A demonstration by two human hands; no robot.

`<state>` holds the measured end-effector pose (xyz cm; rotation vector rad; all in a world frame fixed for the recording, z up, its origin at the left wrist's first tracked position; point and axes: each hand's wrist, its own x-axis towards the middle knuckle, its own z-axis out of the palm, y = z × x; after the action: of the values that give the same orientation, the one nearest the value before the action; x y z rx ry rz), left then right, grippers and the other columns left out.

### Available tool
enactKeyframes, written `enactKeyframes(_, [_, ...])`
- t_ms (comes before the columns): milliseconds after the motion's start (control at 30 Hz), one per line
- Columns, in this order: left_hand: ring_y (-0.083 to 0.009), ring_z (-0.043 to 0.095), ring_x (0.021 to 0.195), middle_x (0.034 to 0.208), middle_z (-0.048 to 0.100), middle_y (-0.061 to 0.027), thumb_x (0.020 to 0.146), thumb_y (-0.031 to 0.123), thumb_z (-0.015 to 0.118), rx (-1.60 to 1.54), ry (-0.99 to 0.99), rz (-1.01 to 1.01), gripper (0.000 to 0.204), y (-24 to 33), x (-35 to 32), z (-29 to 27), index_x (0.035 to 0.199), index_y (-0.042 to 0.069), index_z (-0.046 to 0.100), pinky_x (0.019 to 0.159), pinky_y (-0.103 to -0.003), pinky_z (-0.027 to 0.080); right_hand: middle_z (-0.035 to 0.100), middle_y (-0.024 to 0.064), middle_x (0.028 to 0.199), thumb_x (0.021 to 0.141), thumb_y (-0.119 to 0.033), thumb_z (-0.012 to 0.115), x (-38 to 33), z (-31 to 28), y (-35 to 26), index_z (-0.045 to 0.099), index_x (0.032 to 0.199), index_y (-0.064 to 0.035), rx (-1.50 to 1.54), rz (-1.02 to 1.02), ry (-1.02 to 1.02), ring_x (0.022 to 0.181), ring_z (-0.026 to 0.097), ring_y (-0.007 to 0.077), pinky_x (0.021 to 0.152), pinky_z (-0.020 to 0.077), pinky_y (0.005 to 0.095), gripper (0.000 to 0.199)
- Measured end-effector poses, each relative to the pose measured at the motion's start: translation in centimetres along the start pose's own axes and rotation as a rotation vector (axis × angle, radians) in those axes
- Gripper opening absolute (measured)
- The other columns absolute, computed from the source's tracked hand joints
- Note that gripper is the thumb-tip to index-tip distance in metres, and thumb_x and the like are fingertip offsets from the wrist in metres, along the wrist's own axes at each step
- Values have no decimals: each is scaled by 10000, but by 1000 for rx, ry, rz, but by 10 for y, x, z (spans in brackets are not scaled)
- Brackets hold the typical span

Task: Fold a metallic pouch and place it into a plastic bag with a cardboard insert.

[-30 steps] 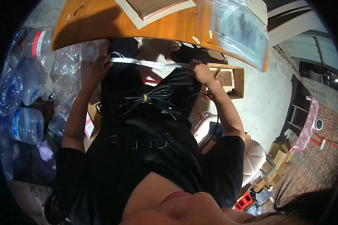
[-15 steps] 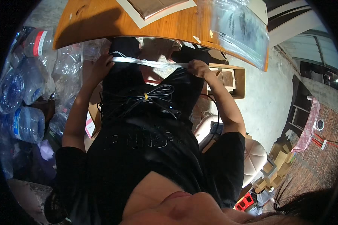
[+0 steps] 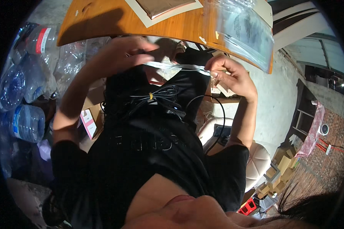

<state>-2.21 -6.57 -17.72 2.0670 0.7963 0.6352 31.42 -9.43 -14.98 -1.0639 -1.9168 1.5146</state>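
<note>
A thin bundle of shiny white, string-like strands (image 3: pixel 172 66) stretches across above my black-clad thighs. At its right end, my right hand (image 3: pixel 231 74) pinches it between thumb and curled fingers. Over the other end is my left hand (image 3: pixel 132 53), blurred by motion, its fingers stretched out and thumb apart; the strands' left end is partly hidden beneath it. A coiled black cable (image 3: pixel 156 95) with a yellow tie lies at my waist.
Ahead stands a wooden table (image 3: pixel 99 23) bearing a brown packet on a pale sheet (image 3: pixel 168 7) and clear plastic sleeves (image 3: pixel 246 32). Large plastic bottles (image 3: pixel 28 122) crowd my left. A cushioned pale seat (image 3: pixel 256 164) is at my right, with cardboard pieces (image 3: pixel 283 164) beyond.
My left hand has let go of the strands' left end and moved right with its fingers out. My right hand has shifted right, and its grip has changed from a fist to a pinch.
</note>
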Motion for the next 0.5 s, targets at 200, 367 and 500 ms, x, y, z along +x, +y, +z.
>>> enactKeyframes(200, [-56,524,584,769,611,-33,928,287,546,-460,-504,-130,316,70,101,17,1069,6,581,522,-183,424,592,94,906,839,16,616,25,6,-44,586,889,9,-94,-394,291,834,566,157,769,471,280,59])
enactKeyframes(367, [-102,619,618,913,681,-91,955,207,504,-464,-497,-129,293,129,145,-16,1166,23,590,531,-215,508,590,137,1031,1001,-361,339,30,4,-50,494,1200,2,387,-383,711,965,560,209,891,426,346,442])
enactKeyframes(500, [-82,615,620,886,681,-70,956,227,495,122,-168,-137,300,195,136,-31,1191,57,572,531,-204,510,598,131,927,945,-590,226,52,30,-63,458,1265,-5,914,-290,610,864,591,237,879,442,415,707])
